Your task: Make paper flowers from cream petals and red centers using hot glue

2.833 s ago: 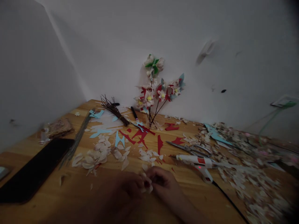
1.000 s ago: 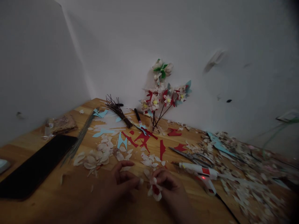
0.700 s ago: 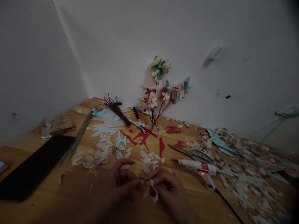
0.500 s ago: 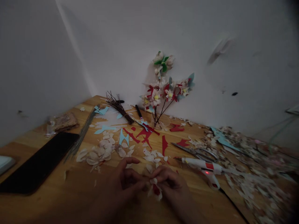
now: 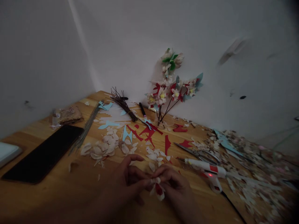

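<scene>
Between my two hands, near the front of the wooden table, is a small handmade flower [image 5: 159, 190] with white petals and a red piece in it. My left hand [image 5: 133, 177] pinches its upper end between thumb and fingertips. My right hand [image 5: 174, 182] is closed on it from the other side, fingers curled around the petals. Just beyond my fingers lie loose white petals [image 5: 155, 154]. To the right of my right hand rests a white glue gun [image 5: 205, 166] with a lit red light. Scissors [image 5: 197, 152] lie just behind it.
A vase of handmade flowers [image 5: 176, 90] stands by the wall. Red scraps [image 5: 147, 132], blue scraps [image 5: 108, 124] and a twig bundle [image 5: 123, 104] lie mid-table. A black tablet-like slab [image 5: 44, 155] and wires [image 5: 87, 124] are left; heaped petals [image 5: 259, 183] cover the right side.
The view has shifted slightly, so the table and its things sit further right in the picture. My left fingertips are closer to the flower, which stays between both hands.
</scene>
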Available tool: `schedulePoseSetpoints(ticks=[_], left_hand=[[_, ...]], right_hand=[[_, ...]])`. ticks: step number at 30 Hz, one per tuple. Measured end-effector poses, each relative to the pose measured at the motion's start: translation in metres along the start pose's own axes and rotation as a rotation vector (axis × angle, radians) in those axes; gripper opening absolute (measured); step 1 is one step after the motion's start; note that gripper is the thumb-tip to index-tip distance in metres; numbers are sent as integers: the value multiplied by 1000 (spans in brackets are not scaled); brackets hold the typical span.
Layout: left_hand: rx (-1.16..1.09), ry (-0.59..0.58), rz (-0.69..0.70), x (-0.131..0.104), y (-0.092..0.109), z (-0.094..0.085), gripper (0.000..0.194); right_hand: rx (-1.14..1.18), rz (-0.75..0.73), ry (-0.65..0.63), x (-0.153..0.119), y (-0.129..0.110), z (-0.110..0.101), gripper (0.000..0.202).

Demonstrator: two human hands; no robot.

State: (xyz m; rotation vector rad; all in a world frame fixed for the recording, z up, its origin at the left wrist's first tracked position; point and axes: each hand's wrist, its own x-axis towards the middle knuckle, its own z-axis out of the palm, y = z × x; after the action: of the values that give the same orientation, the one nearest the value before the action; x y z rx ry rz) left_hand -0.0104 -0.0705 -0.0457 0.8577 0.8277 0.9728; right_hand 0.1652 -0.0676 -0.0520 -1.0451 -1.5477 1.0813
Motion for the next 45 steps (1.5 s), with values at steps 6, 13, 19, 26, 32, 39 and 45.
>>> schedulePoseSetpoints(ticks=[6, 13, 19, 26, 32, 39, 45], left_hand=[[-7, -22, -4, 1, -3, -1, 47], [-16, -51, -14, 1, -7, -2, 47], [-3, -38, -25, 0, -6, -2, 48], [-5, -45, -19, 1, -8, -4, 49], [-23, -36, -62, -1, -2, -2, 50], [-46, -10, -127, 2, 2, -4, 46], [-48, -35, -128, 5, 1, -7, 54]], right_hand=[[-52, -43, 16, 0, 2, -1, 15], [-64, -90, 9, 1, 4, 0, 16], [-154, -105, 3, 1, 0, 0, 18], [-218, -202, -11, 1, -2, -1, 21], [-247, -233, -16, 2, -3, -1, 23], [-308, -271, 24, 2, -2, -2, 22], [-371, -353, 3, 4, -5, -2, 21]])
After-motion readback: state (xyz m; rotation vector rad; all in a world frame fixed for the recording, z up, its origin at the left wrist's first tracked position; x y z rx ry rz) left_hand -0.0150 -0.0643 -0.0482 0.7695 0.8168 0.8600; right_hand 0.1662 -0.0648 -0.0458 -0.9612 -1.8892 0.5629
